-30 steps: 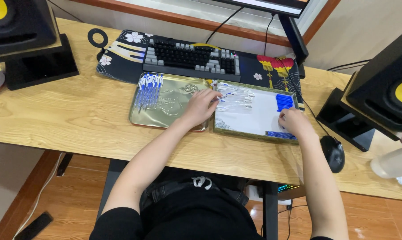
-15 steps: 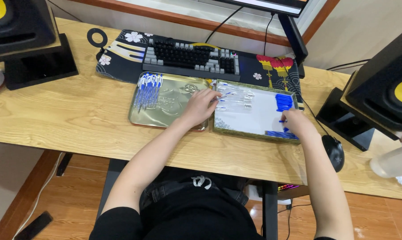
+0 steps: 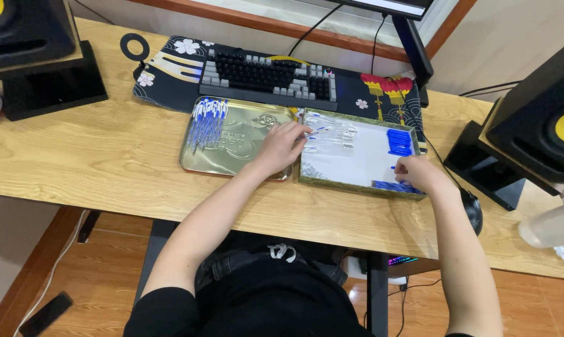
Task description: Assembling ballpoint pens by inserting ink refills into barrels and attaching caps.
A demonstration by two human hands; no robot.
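Centre frame: left hand (image 3: 280, 145) pinches a clear pen barrel (image 3: 313, 132) at the white tray's (image 3: 356, 165) left edge. Right hand (image 3: 417, 173), fingers curled, touches blue caps (image 3: 394, 186) along its lower right rim.

Light wooden desk (image 3: 76, 162) on dark metal legs (image 3: 375, 293); reddish-brown plank floor (image 3: 101, 274) below; pale wall (image 3: 512, 43) behind, wooden trim (image 3: 263, 22) along it; black speakers with yellow cones at both desk ends (image 3: 537, 118); monitor stand (image 3: 413, 43) at back; even soft light
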